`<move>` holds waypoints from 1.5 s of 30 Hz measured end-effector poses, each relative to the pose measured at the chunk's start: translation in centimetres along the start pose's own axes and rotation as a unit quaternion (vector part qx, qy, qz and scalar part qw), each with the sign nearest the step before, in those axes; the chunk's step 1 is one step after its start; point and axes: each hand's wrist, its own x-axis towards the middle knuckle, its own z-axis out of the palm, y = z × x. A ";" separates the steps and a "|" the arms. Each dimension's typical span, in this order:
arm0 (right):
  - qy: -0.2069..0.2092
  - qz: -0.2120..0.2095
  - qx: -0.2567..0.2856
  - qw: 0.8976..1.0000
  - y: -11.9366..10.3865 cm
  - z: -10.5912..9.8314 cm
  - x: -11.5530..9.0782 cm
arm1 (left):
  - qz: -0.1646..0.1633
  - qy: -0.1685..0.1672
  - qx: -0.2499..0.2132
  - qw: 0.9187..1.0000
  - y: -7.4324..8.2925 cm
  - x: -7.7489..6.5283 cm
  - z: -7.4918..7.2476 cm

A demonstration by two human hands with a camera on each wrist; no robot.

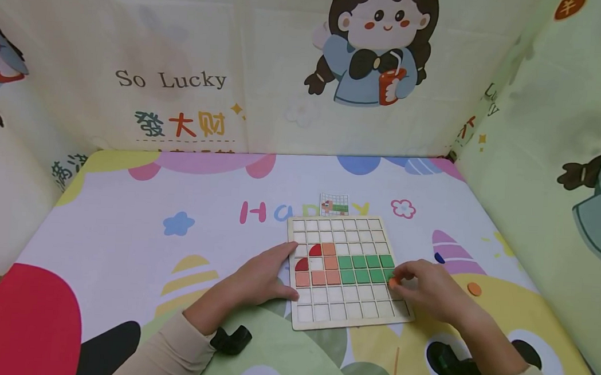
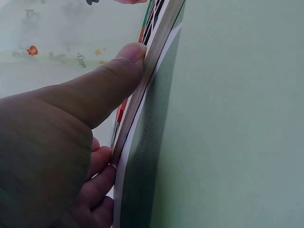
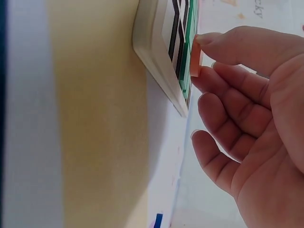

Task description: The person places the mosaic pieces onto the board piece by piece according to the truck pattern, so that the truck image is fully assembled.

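A pale wooden grid board point(image 1: 352, 311) lies on the table. Salmon squares point(image 1: 318, 278), two red curved pieces point(image 1: 302, 264) and two rows of green squares point(image 1: 359, 261) fill some of its cells. My left hand point(image 1: 261, 274) rests against the board's left edge, thumb and fingers spread along the rim point(image 2: 135, 102). At the right end of the green rows, my right hand point(image 1: 431, 290) pinches a small thin orange piece point(image 3: 195, 57) between thumb and index finger. That piece is seen edge-on in the right wrist view, so its outline is unclear.
A small pattern card point(image 1: 334, 204) lies just behind the board. Right of my right hand are a loose orange disc point(image 1: 474, 289) and a small dark blue piece point(image 1: 439, 257). Printed cloth walls point(image 1: 266, 65) stand at the back and sides.
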 end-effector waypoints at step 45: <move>0.006 -0.055 -0.039 0.998 -1.5 1.7 0.2 | 0.012 0.000 0.003 1.000 -0.1 -0.1 -0.1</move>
